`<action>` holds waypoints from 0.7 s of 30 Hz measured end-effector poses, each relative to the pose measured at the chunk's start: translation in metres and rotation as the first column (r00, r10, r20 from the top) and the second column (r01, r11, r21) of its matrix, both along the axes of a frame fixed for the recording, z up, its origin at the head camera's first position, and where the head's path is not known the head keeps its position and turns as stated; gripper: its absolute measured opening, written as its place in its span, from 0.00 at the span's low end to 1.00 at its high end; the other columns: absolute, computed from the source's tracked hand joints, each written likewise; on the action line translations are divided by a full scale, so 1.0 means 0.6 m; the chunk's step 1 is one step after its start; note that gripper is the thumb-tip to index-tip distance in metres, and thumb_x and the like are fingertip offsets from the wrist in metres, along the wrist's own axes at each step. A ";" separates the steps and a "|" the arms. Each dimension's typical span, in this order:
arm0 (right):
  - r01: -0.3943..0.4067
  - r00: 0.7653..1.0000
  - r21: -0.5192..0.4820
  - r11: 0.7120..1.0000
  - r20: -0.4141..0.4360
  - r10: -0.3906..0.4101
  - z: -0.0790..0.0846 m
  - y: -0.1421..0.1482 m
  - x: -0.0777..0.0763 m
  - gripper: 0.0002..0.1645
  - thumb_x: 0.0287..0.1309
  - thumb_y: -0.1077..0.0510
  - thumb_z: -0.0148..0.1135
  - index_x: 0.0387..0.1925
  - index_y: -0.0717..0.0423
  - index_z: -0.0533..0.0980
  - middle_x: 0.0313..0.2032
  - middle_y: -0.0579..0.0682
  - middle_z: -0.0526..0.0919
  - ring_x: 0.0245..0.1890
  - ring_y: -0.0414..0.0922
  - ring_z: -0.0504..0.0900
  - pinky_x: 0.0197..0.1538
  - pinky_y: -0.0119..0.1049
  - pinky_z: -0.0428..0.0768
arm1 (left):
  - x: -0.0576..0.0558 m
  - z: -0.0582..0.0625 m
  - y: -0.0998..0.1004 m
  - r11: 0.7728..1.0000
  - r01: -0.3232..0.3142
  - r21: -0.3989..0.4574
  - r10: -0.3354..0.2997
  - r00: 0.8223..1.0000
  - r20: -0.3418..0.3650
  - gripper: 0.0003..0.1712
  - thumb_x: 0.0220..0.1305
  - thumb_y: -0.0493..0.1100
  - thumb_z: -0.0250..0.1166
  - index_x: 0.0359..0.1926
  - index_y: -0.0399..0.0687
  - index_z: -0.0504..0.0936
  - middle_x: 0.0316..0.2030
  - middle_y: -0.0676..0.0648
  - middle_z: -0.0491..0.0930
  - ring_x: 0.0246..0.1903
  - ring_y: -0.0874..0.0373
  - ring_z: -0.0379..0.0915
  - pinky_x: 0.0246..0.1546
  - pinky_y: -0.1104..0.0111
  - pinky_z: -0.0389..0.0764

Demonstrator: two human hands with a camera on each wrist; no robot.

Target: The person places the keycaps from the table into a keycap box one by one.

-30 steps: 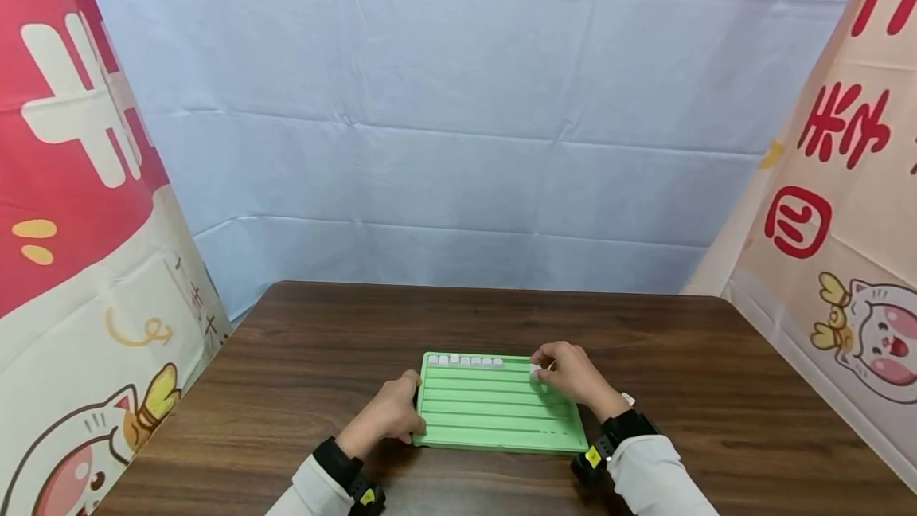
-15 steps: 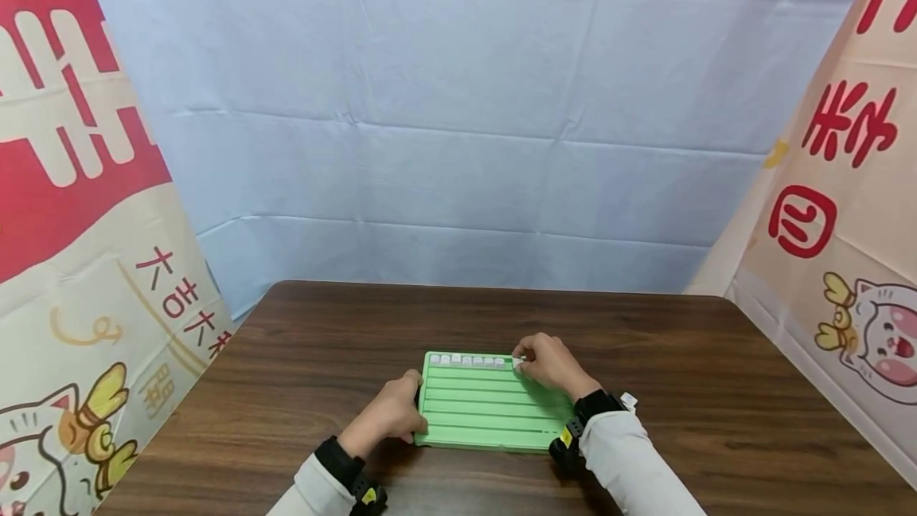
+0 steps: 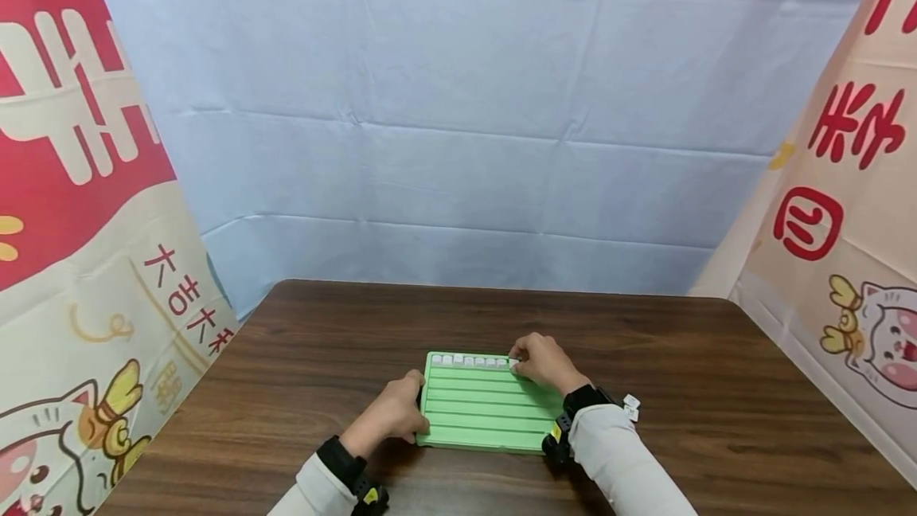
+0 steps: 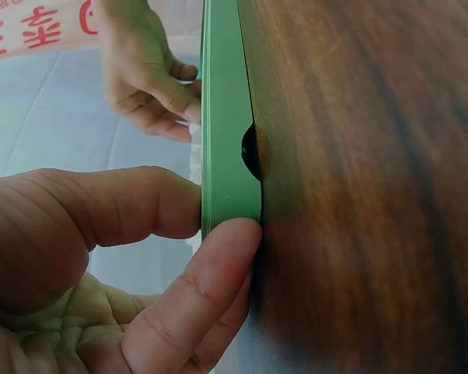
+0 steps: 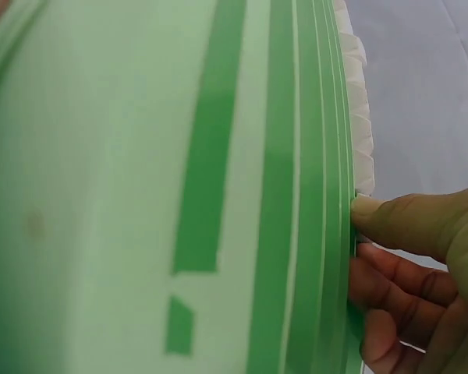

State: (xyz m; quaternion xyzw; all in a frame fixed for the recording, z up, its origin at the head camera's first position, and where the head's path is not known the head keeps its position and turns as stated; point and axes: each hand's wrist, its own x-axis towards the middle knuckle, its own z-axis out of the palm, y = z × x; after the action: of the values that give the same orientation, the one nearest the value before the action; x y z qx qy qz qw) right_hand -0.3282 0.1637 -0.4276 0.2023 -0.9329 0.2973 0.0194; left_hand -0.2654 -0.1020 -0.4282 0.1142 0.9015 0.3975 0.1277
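A light green ridged board (image 3: pixel 487 408) rests on the table, with several small white keycap-like blocks (image 3: pixel 469 361) lined up along its far ridge. My left hand (image 3: pixel 396 406) grips the board's left edge; in the left wrist view, the thumb and fingers (image 4: pixel 191 300) pinch its green side wall. At the right end of the white row, my right hand (image 3: pixel 546 362) pinches one more white keycap (image 3: pixel 513 365) between thumb and fingertips. That keycap is mostly hidden by the fingers in the right wrist view, where the thumb (image 5: pixel 409 222) presses close beside the row (image 5: pixel 361 132).
A couple of loose white keycaps (image 3: pixel 631 404) lie on the brown wooden table (image 3: pixel 344 325), just right of the right wrist. Pale blue cloth (image 3: pixel 458 142) hangs behind the table, with printed cloths (image 3: pixel 809 221) at both sides.
My right hand has moved left along the board's far edge, carrying the keycap up to the end of the white row. The left hand keeps its grip on the board.
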 end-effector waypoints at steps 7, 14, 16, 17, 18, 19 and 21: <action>-0.021 1.000 0.014 1.000 -0.021 0.021 -0.001 -0.003 -0.002 0.05 0.51 0.68 0.65 0.32 0.59 0.80 0.26 0.47 0.74 0.26 0.42 0.73 0.30 0.40 0.72 | 0.000 0.003 0.000 1.000 -0.005 0.002 0.005 1.000 -0.002 0.36 0.41 0.24 0.67 0.55 0.28 0.64 0.33 0.36 0.71 0.13 0.53 0.71 0.12 0.64 0.75; 0.047 0.999 0.059 0.997 0.022 -0.049 -0.005 -0.012 -0.006 0.07 0.50 0.68 0.67 0.32 0.56 0.79 0.27 0.45 0.75 0.27 0.42 0.73 0.32 0.39 0.73 | 0.001 0.002 0.000 1.000 0.000 0.005 0.000 1.000 -0.006 0.36 0.42 0.24 0.67 0.55 0.28 0.64 0.33 0.36 0.71 0.14 0.53 0.71 0.13 0.64 0.75; 0.050 0.998 0.066 0.997 0.023 -0.052 -0.005 -0.012 -0.006 0.07 0.50 0.67 0.67 0.32 0.56 0.79 0.27 0.45 0.74 0.27 0.42 0.72 0.31 0.39 0.72 | 0.001 0.002 0.000 1.000 0.002 0.004 -0.002 1.000 -0.007 0.35 0.42 0.24 0.67 0.54 0.29 0.64 0.33 0.36 0.70 0.13 0.53 0.71 0.12 0.65 0.74; 0.050 0.998 0.065 0.997 0.023 -0.051 -0.004 -0.013 -0.005 0.07 0.50 0.67 0.67 0.31 0.56 0.79 0.27 0.45 0.74 0.27 0.42 0.72 0.31 0.39 0.72 | 0.001 0.002 0.000 1.000 0.005 0.005 -0.005 1.000 -0.008 0.35 0.42 0.24 0.67 0.55 0.29 0.64 0.33 0.36 0.70 0.13 0.53 0.71 0.12 0.65 0.74; 0.048 0.999 0.064 0.997 0.022 -0.050 -0.005 -0.012 -0.004 0.07 0.50 0.67 0.67 0.31 0.56 0.78 0.26 0.45 0.74 0.26 0.42 0.72 0.31 0.39 0.72 | 0.002 0.002 0.000 1.000 0.007 0.004 -0.007 1.000 -0.008 0.35 0.43 0.24 0.67 0.55 0.28 0.64 0.33 0.36 0.70 0.13 0.53 0.70 0.12 0.65 0.74; 0.047 0.999 0.061 0.997 0.020 -0.048 -0.005 -0.012 -0.004 0.07 0.50 0.68 0.67 0.31 0.56 0.78 0.26 0.45 0.73 0.26 0.42 0.72 0.31 0.39 0.72 | 0.002 0.003 0.000 1.000 0.008 0.003 -0.008 1.000 -0.007 0.35 0.43 0.25 0.66 0.55 0.28 0.64 0.33 0.36 0.70 0.13 0.53 0.70 0.12 0.65 0.74; 0.045 0.999 0.057 0.997 0.019 -0.046 -0.005 -0.013 -0.004 0.06 0.50 0.68 0.67 0.30 0.56 0.78 0.25 0.44 0.73 0.26 0.41 0.71 0.31 0.39 0.72 | 0.003 0.003 0.000 1.000 0.009 0.004 -0.009 1.000 -0.006 0.36 0.44 0.25 0.66 0.57 0.28 0.63 0.34 0.35 0.70 0.13 0.53 0.70 0.13 0.65 0.73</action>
State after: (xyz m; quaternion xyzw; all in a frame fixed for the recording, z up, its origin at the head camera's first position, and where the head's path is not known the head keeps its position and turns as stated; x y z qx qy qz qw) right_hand -0.3307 0.1558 -0.4304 0.1787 -0.9454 0.2724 0.0110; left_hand -0.2636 -0.1020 -0.4262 0.1197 0.9005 0.3984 0.1268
